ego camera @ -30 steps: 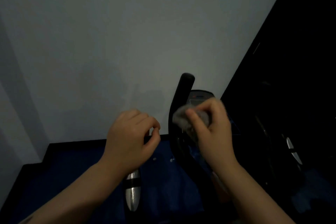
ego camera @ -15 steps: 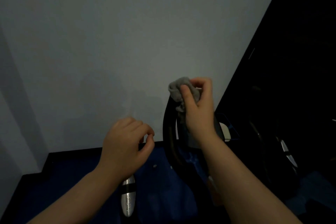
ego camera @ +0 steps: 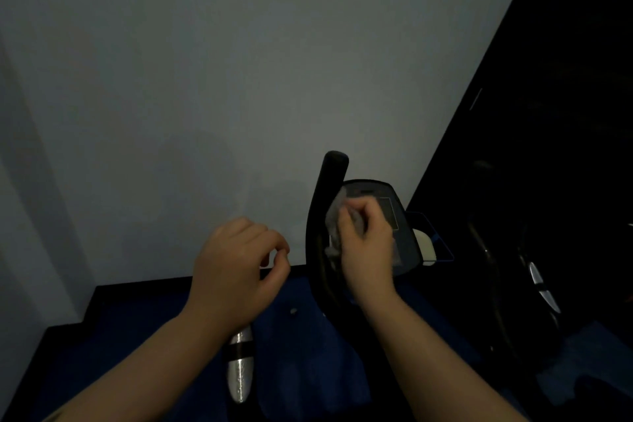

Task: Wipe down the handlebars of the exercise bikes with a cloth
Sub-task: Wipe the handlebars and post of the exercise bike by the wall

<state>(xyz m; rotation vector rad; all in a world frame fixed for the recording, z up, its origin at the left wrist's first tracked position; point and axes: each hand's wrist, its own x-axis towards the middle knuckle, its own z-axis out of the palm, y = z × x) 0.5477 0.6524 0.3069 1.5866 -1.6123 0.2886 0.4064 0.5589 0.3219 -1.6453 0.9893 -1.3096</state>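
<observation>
A black curved handlebar [ego camera: 320,216] of an exercise bike rises in the middle of the view, its rounded tip free at the top. My right hand [ego camera: 368,243] is closed around a crumpled grey cloth [ego camera: 334,226] and presses it against the right side of the handlebar, below the tip. Behind that hand sits the bike's dark console [ego camera: 394,212]. My left hand [ego camera: 236,267] hovers to the left of the handlebar, fingers curled with thumb and forefinger nearly touching, holding nothing. A silver grip section [ego camera: 239,367] shows below my left wrist.
A plain grey wall fills the upper view. The floor is dark blue with a black skirting edge [ego camera: 137,288]. A second dark exercise machine with silver grips [ego camera: 544,288] stands close on the right, in deep shadow. A pale object [ego camera: 424,245] lies behind the console.
My right hand has slid the cloth down from the handlebar's tip to its middle section, uncovering the tip. My left hand has stayed roughly in place.
</observation>
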